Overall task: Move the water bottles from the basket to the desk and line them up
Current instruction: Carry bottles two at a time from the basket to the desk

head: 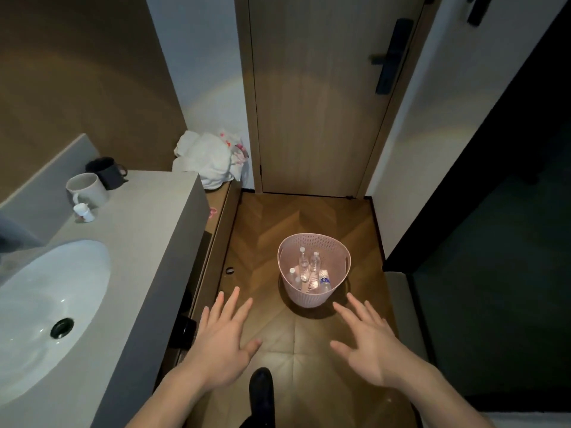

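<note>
Floor: A narrow entry with a brown herringbone wood floor (278,217) runs up to a closed wooden door (315,94) fitted with a dark handle and lock (391,57).
Basket: A pale pink perforated basket (312,242) stands on the floor, ahead of both hands.
Bottles: Several clear water bottles (312,268) with white caps sit inside the basket, some upright, some leaning.
Left hand: The left hand (221,344) is held out palm down, fingers straight and spread, holding nothing.
Right hand: The right hand (369,347) mirrors it, fingers spread wide and empty, short of the basket.
Counter: A grey countertop (145,230) at left carries a white oval sink (43,304), a white mug (88,188), a dark mug (106,171) and a small white bottle (84,212).
Corner: White plastic bags (210,159) are heaped beyond the counter's end, beside the door.
Foot: A dark shoe (262,387) shows between the forearms.
</note>
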`<control>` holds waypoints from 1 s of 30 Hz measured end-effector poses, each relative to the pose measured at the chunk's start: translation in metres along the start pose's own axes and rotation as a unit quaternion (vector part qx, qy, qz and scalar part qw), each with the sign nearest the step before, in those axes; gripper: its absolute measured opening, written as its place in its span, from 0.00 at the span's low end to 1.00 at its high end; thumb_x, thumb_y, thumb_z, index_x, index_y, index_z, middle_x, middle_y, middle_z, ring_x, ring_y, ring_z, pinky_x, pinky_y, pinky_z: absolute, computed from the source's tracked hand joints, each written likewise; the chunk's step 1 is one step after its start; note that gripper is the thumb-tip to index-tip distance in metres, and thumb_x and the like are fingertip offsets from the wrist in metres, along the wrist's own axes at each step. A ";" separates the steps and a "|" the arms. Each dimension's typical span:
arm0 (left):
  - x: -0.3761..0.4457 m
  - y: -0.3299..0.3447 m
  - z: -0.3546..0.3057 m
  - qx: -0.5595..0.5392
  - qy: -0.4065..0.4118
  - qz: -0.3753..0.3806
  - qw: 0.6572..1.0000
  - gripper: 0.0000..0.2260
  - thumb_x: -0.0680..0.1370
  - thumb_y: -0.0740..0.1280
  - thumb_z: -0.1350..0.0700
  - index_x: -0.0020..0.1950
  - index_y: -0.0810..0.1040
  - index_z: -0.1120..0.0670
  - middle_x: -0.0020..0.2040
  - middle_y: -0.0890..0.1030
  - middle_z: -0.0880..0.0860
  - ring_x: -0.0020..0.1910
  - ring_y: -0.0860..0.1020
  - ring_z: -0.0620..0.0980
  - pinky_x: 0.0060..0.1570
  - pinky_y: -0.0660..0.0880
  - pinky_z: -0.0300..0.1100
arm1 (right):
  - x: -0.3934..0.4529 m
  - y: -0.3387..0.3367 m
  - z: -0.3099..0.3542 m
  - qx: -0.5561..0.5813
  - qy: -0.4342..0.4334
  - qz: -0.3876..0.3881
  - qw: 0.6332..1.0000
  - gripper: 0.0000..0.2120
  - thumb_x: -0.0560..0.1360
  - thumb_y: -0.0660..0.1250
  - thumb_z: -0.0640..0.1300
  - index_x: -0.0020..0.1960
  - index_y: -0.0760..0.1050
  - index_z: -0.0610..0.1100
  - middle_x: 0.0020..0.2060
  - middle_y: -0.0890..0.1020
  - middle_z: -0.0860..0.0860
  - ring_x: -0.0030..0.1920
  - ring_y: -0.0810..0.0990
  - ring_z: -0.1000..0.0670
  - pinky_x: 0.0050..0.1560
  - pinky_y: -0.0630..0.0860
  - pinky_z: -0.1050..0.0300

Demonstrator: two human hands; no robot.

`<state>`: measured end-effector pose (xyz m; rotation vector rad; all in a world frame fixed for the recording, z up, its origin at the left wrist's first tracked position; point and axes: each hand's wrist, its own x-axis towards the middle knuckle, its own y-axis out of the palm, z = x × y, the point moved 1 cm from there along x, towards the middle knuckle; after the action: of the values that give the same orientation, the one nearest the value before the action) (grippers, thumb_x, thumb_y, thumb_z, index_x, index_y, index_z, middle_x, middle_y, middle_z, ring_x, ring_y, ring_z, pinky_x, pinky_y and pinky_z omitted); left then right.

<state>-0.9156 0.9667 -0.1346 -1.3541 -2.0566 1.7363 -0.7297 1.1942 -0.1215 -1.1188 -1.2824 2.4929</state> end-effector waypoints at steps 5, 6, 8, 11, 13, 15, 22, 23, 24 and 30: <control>0.096 -0.025 0.014 0.040 0.022 0.066 0.997 0.36 0.84 0.59 0.38 0.86 0.45 0.44 0.84 0.35 0.48 0.83 0.33 0.54 0.81 0.37 0.58 | 0.065 -0.023 0.004 0.047 0.051 0.009 0.998 0.37 0.84 0.61 0.62 0.86 0.45 0.61 0.86 0.39 0.56 0.86 0.39 0.45 0.84 0.44 0.38; 0.113 -0.030 0.015 0.050 0.026 0.079 0.995 0.36 0.84 0.59 0.39 0.86 0.45 0.45 0.85 0.36 0.49 0.83 0.34 0.55 0.81 0.37 0.58 | 0.074 -0.028 0.003 0.055 0.056 0.019 0.997 0.37 0.84 0.62 0.62 0.86 0.45 0.61 0.86 0.40 0.56 0.86 0.39 0.45 0.84 0.45 0.38; 0.148 -0.039 0.013 0.057 0.035 0.089 0.994 0.36 0.84 0.60 0.39 0.86 0.46 0.46 0.85 0.37 0.50 0.83 0.36 0.55 0.82 0.38 0.57 | 0.092 -0.036 -0.001 0.080 0.062 0.026 0.995 0.37 0.84 0.62 0.61 0.86 0.46 0.61 0.86 0.40 0.57 0.86 0.39 0.45 0.84 0.45 0.39; 0.200 -0.050 0.006 0.057 0.048 0.102 0.992 0.35 0.83 0.60 0.40 0.86 0.48 0.47 0.86 0.41 0.50 0.84 0.39 0.55 0.82 0.40 0.56 | 0.125 -0.050 -0.009 0.092 0.068 0.038 0.993 0.36 0.84 0.62 0.60 0.86 0.47 0.61 0.86 0.41 0.56 0.86 0.39 0.44 0.84 0.46 0.38; 0.232 -0.051 0.001 0.056 0.048 0.112 0.991 0.35 0.83 0.61 0.40 0.86 0.49 0.47 0.86 0.43 0.51 0.84 0.42 0.55 0.82 0.41 0.55 | 0.151 -0.063 -0.016 0.094 0.075 0.043 0.992 0.36 0.84 0.63 0.60 0.86 0.48 0.61 0.86 0.42 0.55 0.86 0.40 0.44 0.84 0.46 0.37; 0.262 -0.049 -0.004 0.055 0.043 0.121 0.990 0.35 0.83 0.61 0.40 0.86 0.50 0.48 0.86 0.44 0.52 0.84 0.44 0.56 0.82 0.43 0.55 | 0.179 -0.075 -0.022 0.099 0.075 0.047 0.991 0.35 0.84 0.63 0.59 0.85 0.49 0.61 0.86 0.44 0.55 0.86 0.41 0.44 0.84 0.47 0.38; 0.347 -0.051 -0.019 0.013 -0.015 0.153 0.988 0.36 0.82 0.64 0.42 0.86 0.52 0.48 0.86 0.49 0.51 0.84 0.50 0.55 0.82 0.49 0.53 | 0.287 -0.111 -0.047 0.094 0.051 0.092 0.990 0.36 0.83 0.66 0.58 0.85 0.52 0.59 0.86 0.50 0.54 0.85 0.49 0.45 0.84 0.52 0.43; 0.359 -0.051 -0.021 0.007 -0.023 0.154 0.988 0.36 0.82 0.64 0.42 0.86 0.52 0.48 0.86 0.49 0.51 0.84 0.51 0.55 0.82 0.50 0.53 | 0.304 -0.114 -0.050 0.091 0.052 0.104 0.989 0.36 0.83 0.66 0.57 0.85 0.52 0.59 0.86 0.51 0.54 0.85 0.50 0.45 0.84 0.53 0.43; 0.373 -0.050 -0.022 -0.004 -0.026 0.150 0.988 0.36 0.82 0.65 0.43 0.86 0.52 0.48 0.86 0.50 0.51 0.84 0.52 0.55 0.82 0.52 0.52 | 0.322 -0.113 -0.057 0.087 0.054 0.110 0.989 0.36 0.83 0.66 0.57 0.85 0.53 0.59 0.85 0.52 0.54 0.85 0.51 0.45 0.83 0.54 0.43; 0.453 -0.026 -0.022 -0.066 -0.033 0.164 0.984 0.34 0.81 0.67 0.47 0.84 0.57 0.48 0.85 0.53 0.48 0.83 0.56 0.53 0.81 0.56 0.46 | 0.411 -0.096 -0.083 0.049 0.038 0.093 0.994 0.21 0.84 0.63 0.54 0.76 0.68 0.57 0.73 0.74 0.56 0.71 0.75 0.53 0.71 0.71 0.61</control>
<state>-1.1831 1.2944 -0.2994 -1.7859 -2.1131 1.8117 -0.9900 1.4795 -0.3099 -1.3517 -1.0695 2.5813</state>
